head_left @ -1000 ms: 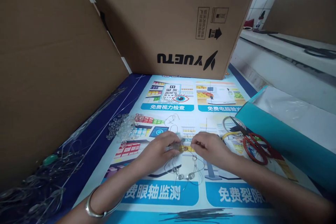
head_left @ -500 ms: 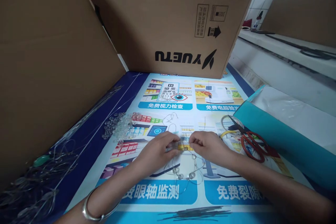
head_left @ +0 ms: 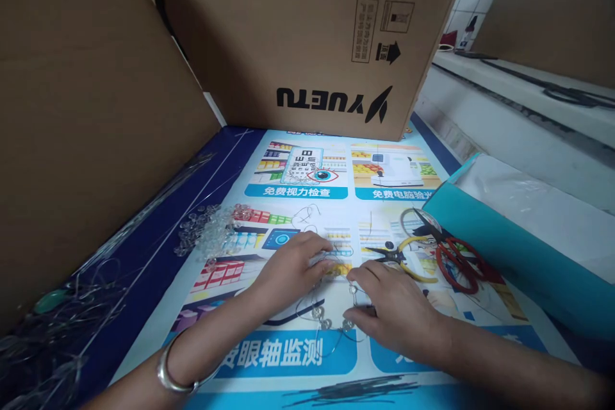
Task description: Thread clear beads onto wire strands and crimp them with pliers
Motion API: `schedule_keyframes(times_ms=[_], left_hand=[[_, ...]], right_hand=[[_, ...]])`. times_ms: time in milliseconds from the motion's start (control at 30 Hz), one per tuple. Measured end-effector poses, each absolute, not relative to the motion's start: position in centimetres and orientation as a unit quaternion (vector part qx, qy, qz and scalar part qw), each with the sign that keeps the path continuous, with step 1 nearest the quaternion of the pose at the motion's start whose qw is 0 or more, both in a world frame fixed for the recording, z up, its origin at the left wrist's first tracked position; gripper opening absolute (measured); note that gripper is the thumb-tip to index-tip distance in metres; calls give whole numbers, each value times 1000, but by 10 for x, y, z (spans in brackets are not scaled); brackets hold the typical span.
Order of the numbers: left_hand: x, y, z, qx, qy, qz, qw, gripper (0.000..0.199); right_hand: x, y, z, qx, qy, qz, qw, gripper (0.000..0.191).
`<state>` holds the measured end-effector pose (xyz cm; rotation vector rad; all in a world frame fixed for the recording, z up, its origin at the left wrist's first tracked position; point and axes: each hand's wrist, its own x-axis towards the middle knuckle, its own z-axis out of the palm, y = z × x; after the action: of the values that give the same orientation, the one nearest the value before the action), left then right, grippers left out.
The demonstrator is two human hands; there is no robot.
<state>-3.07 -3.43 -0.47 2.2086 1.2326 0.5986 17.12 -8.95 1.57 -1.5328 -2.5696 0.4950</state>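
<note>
A strand of thin wire with clear round beads lies in a loose loop on the printed sheet, between my hands. My left hand is closed at the loop's far left, thumb and forefinger pinching the strand; the exact point of contact is hard to see. On the loop's right side, my right hand has its forefinger and thumb apart, with a bead and part of the strand in the gap. Just beyond that hand lie small pliers with yellow handles, jaws pointing left.
Red-handled scissors and a roll of tape lie beside a teal box at right. Clear loose beads are heaped at left, near tangled wires. Cut dark wires lie in front. Cardboard stands behind.
My right hand has come nearer and turned, its thumb and forefinger spreading from a pinch by the strand. The pliers' jaws are now uncovered. My left hand stays at the strand.
</note>
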Motion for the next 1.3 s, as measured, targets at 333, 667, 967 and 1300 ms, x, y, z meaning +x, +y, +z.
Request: schedule_keyframes(times_ms=[333,667,967,1300], left_hand=[[-21,-33,-1,838,455,168,252,10],[-28,-39,0,826,457,169,284,11],[-26,-45,5,798,457,180,350,11],[-23,-50,4,781,458,185,381,9]], right_hand=[[172,-92,9,-533,-819,197,84,37],[171,-94,8,-518,-821,212,111,30],[172,-93,3,-519,-813,229,131,32],[172,-94,2,-505,-815,240,156,33]])
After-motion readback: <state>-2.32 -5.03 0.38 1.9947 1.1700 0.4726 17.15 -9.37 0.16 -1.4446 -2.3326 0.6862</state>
